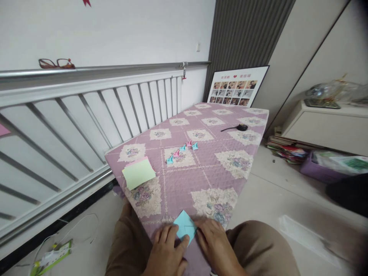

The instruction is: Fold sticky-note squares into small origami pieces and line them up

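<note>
A light-blue square of folded paper [183,224] lies on the near end of the table, turned like a diamond, with crease lines or flap edges near its middle. My left hand [166,249] holds its left side, the thumb pressing on the lower part and the fingers bent along the edge. At the right corner, the fingers of my right hand [214,239] pinch the paper. Farther up the cloth stand several small folded paper shapes, among them a pink one [176,153] and a blue one [170,159]. Left of them rests a stack of coloured paper sheets [139,174], pale green on top.
A purple floral cloth [184,180] covers the table. A black round object with a strap [242,127] lies toward its far right. White radiator bars [115,107] run along the left. A photo board [235,86] leans behind, and a power strip [51,258] sits on the floor.
</note>
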The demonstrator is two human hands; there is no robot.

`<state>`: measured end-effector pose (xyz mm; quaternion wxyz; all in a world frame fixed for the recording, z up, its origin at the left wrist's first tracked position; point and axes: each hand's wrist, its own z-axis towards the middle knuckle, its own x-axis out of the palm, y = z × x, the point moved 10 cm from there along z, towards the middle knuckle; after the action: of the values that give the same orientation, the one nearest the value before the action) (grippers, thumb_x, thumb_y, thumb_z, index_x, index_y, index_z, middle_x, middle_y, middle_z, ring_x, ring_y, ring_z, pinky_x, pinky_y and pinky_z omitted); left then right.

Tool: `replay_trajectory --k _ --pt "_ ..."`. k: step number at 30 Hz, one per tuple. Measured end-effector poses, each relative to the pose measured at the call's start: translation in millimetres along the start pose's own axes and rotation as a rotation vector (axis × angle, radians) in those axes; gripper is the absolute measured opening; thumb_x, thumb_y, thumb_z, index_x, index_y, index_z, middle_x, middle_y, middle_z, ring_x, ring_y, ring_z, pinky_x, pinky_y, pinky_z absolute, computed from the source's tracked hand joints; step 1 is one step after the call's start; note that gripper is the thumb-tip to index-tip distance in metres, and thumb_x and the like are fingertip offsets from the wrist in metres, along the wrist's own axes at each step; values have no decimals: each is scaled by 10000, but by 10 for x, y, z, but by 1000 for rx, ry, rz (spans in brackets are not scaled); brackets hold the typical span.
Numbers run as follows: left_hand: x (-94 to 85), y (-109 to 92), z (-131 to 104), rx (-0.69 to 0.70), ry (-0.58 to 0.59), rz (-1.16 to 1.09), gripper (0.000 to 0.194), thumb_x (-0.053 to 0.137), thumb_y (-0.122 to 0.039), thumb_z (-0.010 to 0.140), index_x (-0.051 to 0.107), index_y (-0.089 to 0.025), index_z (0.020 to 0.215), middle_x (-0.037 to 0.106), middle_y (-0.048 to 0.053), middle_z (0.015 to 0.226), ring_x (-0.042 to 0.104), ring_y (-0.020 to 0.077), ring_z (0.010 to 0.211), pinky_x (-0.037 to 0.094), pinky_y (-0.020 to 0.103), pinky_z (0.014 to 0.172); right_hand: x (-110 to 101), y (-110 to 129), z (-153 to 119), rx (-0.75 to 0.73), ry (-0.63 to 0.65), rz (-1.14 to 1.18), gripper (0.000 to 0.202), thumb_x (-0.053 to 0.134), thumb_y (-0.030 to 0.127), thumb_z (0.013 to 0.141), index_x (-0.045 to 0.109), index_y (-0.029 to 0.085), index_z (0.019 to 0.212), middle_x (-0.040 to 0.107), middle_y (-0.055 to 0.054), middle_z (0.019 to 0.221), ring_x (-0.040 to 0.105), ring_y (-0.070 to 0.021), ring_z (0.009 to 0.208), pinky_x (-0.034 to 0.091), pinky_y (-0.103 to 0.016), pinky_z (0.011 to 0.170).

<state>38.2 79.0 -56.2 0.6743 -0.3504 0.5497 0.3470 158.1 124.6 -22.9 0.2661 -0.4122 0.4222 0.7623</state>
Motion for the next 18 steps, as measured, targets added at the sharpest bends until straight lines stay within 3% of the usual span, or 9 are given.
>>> replay_trajectory --k 2,5,8,11,18 --pt "2 -4 -10 16 -24 14 690 642 -318 749 353 -392 1371 440 69 1335 413 294 1167 358 454 917 30 -90 35 178 -75 -15 178 500 219 862 587 192 1015 651 -70 939 588 -234 916 441 -400 814" --pt "-2 -8 -24 35 -68 51 655 653 -347 741 398 -390 1343 446 62 1327 421 292 1155 358 444 916 68 -83 119 312 -138 -71 419 537 305 832 499 166 1225 607 -121 1145 527 -276 1091 392 -448 914" --pt "-13 -21 -32 64 -123 95 598 647 -408 749 444 -382 1311 463 67 1307 437 292 1132 362 436 902 175 -50 215 353 -47 -148 588 565 320 789 417 195 1345 523 -110 1321 409 -306 1245 305 -496 994" --pt "-22 -21 -31 77 -157 115 586 634 -476 759 446 -394 1309 473 71 1295 449 291 1115 366 428 888 243 -94 237 395 59 -195 624 561 357 783 406 220 1371 457 -87 1403 335 -309 1309 253 -504 1027" --pt "-27 -3 -18 64 -136 80 609 638 -464 757 423 -411 1324 488 61 1294 458 282 1117 356 424 895 142 -257 139 487 140 -247 695 530 524 784 393 219 1393 354 -77 1476 254 -309 1354 189 -527 1050"
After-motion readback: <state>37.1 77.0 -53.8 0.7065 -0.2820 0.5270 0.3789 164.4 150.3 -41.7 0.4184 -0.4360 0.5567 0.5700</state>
